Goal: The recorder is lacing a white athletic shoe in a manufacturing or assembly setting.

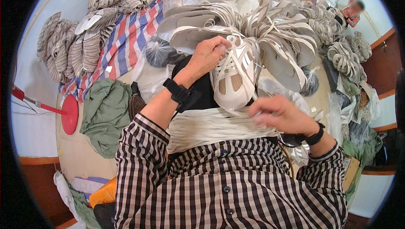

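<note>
A beige sneaker upper (233,86) with mesh panels and pale laces rests in front of my lap, toe toward me. The fingers of my left hand (209,54) are closed on its edge beside the lacing; the fingertips are partly hidden. My right hand (276,113) hovers right of the toe, its fingers bent and smeared by motion, so whether they hold anything is unclear. Across my lap lies a thick bundle of off-white shoelaces (206,130), just below the upper and near my right hand.
More pale sneaker uppers (280,58) are heaped just beyond. Tied stacks of uppers (90,45) lie on a striped sheet (122,39) at the left. Green cloth (107,115) and a red round stand base (70,115) are nearby. Another person (352,12) is at the far right.
</note>
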{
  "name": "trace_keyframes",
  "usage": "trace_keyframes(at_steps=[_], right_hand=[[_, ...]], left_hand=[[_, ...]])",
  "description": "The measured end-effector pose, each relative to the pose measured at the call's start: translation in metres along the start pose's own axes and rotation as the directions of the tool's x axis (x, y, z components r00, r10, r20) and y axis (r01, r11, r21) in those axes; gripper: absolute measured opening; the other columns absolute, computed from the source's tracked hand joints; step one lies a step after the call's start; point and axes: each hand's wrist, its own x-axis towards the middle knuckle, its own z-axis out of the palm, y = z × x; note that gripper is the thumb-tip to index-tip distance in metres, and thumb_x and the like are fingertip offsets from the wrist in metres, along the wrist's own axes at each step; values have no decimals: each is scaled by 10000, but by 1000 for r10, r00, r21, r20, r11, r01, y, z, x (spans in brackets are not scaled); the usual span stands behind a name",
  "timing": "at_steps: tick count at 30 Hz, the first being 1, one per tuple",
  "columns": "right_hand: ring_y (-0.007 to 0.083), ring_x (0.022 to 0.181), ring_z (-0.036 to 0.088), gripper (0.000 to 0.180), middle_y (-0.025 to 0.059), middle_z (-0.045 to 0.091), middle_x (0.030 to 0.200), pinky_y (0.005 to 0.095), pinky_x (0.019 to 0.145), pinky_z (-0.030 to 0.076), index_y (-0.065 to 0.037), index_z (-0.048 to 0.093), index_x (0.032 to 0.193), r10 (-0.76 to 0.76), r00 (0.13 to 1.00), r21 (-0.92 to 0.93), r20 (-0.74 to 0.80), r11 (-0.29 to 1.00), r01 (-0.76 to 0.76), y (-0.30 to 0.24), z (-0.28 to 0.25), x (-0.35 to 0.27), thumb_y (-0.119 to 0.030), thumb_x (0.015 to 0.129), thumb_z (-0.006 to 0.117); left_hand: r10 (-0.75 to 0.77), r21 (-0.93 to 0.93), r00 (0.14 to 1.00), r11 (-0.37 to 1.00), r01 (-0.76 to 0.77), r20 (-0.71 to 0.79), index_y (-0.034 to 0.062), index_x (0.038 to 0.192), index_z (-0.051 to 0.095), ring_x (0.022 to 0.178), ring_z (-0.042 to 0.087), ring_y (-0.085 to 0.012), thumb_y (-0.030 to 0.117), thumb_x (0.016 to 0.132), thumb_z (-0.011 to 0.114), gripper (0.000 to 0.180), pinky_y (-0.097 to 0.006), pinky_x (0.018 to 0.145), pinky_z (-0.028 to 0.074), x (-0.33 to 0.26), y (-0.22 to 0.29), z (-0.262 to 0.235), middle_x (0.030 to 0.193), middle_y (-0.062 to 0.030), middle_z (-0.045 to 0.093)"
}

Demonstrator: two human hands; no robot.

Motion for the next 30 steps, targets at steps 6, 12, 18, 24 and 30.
trace_keyframes(at_steps=[6,12,18,24,30], right_hand=[[146,735,644,191,37,671,850,323,680,509,-15,616,1085,-125,989,-33,74,991,128,-4,-12,-8,-96,912,634],[177,746,680,340,64,716,893,317,692,536,-35,576,1251,-76,942,-81,326,991,108,-16,36,3,-121,928,641],[52,653,613,245,30,688,813,191,538,440,-40,628,1183,26,977,263,-211,964,31,-33,-16,-20,-121,956,590],[126,641,626,258,46,688,947,288,570,467,-53,617,1152,-189,668,-491,-720,820,-296,-2,-65,-16,-59,895,626],[332,806,660,216,133,663,1018,414,700,510,-47,624,1064,-378,781,-742,-497,652,-157,-12,-50,14,-33,848,630]], left_hand=[[-75,-165,995,983,85,66,4,1137,633,762,545,-79,79,959,510,229,-230,714,488,-4,0,-5,875,-12,610],[-46,-233,996,970,63,79,-19,1184,595,815,581,-92,52,939,561,257,-245,776,501,-5,-5,-10,960,-37,621],[-48,-427,996,901,74,72,-32,1124,617,872,622,-114,59,935,607,211,-260,809,518,-10,-10,-14,970,-73,658],[-6,-434,1000,901,-3,-19,-50,1112,630,827,681,-163,81,946,605,213,-279,723,574,-20,-8,-14,924,-116,690],[-25,-343,996,939,-5,-81,-51,1155,599,776,686,-170,102,978,558,237,-274,690,571,-38,-1,-21,873,-120,700]])
